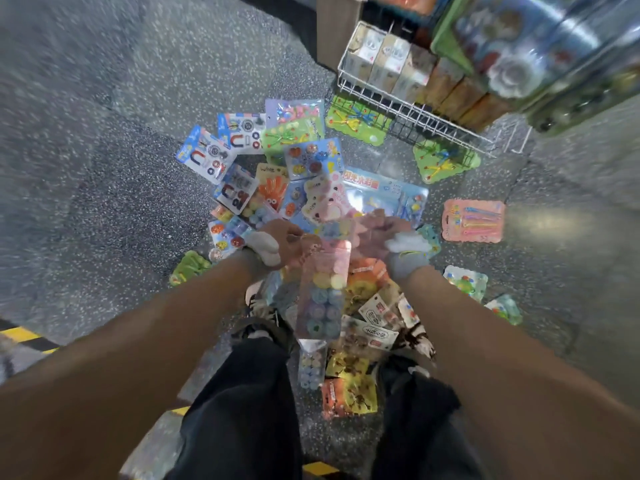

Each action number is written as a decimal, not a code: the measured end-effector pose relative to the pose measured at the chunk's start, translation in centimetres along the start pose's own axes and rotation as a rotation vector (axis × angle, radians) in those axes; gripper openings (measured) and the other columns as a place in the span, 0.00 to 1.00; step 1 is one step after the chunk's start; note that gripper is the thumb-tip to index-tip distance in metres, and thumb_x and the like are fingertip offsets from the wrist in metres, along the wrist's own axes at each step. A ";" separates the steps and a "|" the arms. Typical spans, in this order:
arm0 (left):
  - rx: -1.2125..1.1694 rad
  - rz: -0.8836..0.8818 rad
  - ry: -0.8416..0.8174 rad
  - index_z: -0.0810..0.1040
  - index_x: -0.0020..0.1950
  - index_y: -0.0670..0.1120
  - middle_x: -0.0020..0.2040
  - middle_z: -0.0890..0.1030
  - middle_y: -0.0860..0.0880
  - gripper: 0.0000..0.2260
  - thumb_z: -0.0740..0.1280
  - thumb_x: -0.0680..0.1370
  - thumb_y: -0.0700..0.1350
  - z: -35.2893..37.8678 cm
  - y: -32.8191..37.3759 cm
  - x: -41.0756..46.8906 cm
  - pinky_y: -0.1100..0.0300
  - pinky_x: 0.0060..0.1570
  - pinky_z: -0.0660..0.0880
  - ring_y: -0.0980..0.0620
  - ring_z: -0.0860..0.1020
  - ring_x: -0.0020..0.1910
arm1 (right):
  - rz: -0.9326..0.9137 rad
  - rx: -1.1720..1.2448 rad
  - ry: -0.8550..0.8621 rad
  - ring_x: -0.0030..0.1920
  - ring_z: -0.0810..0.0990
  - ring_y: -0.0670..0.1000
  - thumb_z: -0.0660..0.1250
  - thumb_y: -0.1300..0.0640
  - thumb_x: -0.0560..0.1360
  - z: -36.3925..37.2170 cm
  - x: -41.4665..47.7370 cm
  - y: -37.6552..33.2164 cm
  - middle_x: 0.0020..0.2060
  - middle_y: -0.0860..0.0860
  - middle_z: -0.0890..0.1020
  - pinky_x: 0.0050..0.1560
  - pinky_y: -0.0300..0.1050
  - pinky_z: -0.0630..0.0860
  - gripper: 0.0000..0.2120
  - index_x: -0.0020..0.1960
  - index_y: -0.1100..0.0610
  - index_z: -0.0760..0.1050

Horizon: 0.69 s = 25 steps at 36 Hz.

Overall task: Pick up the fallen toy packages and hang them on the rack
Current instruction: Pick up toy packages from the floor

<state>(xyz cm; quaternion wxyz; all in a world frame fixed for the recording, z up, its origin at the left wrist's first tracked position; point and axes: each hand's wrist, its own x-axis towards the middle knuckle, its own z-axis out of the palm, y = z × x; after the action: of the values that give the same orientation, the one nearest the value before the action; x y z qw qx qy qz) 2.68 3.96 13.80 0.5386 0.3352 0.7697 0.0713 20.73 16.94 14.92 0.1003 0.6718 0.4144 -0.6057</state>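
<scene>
Forearms [145,341] out; left hand [289,237] grips package [325,292], right hand [384,230] blurred, over pile [277,161]

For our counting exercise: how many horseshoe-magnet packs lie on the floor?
3 magnet packs: leftmost, one behind it, one nearer the camera. More may be buried.

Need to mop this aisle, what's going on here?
A person stands over a heap of fallen toy packages on the floor. Their left grip holds a long packet of round coloured toys by its top; the blurred right grip is beside it. The white wire rack stands ahead to the right.
</scene>
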 end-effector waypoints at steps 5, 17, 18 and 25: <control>0.059 0.030 -0.028 0.73 0.71 0.40 0.68 0.75 0.39 0.24 0.68 0.79 0.52 -3.9 5.2 -4.2 0.49 0.66 0.71 0.40 0.74 0.66 | -0.088 0.141 -0.018 0.24 0.80 0.52 0.53 0.80 0.74 -3.9 -4.1 -2.4 0.30 0.56 0.81 0.23 0.43 0.76 0.16 0.35 0.66 0.71; 0.181 0.229 -0.032 0.84 0.53 0.41 0.56 0.83 0.41 0.22 0.74 0.70 0.58 -14.6 19.0 -16.4 0.49 0.57 0.78 0.43 0.81 0.54 | -0.334 -0.439 0.189 0.47 0.80 0.54 0.65 0.67 0.73 -9.0 -21.5 -13.7 0.49 0.55 0.81 0.37 0.41 0.71 0.15 0.57 0.54 0.72; 0.180 0.261 -0.019 0.83 0.54 0.39 0.58 0.81 0.40 0.27 0.73 0.68 0.60 -15.4 19.9 -17.7 0.49 0.58 0.77 0.42 0.81 0.56 | -0.366 -0.490 0.181 0.51 0.81 0.54 0.65 0.67 0.73 -9.5 -23.1 -14.6 0.51 0.54 0.82 0.42 0.41 0.74 0.15 0.58 0.55 0.75; 0.366 0.368 -0.082 0.82 0.60 0.41 0.75 0.68 0.43 0.13 0.70 0.78 0.45 -19.5 25.0 -23.1 0.63 0.65 0.64 0.49 0.68 0.72 | -0.497 -0.505 0.192 0.47 0.84 0.54 0.68 0.61 0.75 -11.3 -30.5 -17.7 0.45 0.52 0.86 0.53 0.52 0.80 0.05 0.46 0.54 0.81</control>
<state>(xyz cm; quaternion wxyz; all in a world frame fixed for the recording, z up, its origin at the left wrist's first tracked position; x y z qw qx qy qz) 1.12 14.34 51.59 0.4778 0.5638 0.6736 0.0140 19.32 22.08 51.55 0.0734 0.5583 0.7091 -0.4243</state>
